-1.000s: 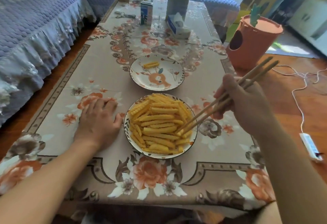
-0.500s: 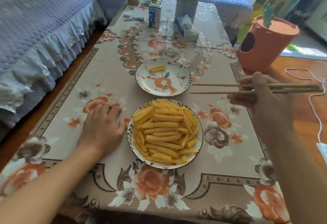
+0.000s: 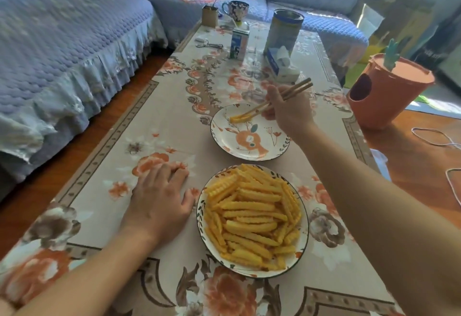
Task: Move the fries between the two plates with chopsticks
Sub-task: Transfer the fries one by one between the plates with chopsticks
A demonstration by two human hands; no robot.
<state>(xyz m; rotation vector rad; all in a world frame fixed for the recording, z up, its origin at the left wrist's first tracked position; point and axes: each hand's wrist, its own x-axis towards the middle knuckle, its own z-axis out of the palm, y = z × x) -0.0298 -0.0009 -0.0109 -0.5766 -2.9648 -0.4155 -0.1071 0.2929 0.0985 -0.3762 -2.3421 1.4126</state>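
Near plate (image 3: 305,226): heaped with fries (image 3: 252,216).
Far plate (image 3: 269,151): single fry (image 3: 239,117) at chopsticks (image 3: 279,100) tips.
Left hand (image 3: 159,203): flat on tablecloth, fingers relaxed, holding nothing.
Right hand (image 3: 287,110): extended over far plate, fingers curled round chopsticks.

Motion blur smears the sofa (image 3: 62,49) at left, and the carton's (image 3: 239,44) print is unreadable.

Sitting just beyond the right fingers (image 3: 273,93): a tissue box (image 3: 282,65), with a tall tin (image 3: 284,31), milk carton (image 3: 239,44) and mug (image 3: 235,10) further off. Standing well right of them, an orange bin (image 3: 384,91). Lying under the left fingers (image 3: 172,171), a floral tablecloth (image 3: 149,121); stretching far left, a blue sofa cover (image 3: 62,54).
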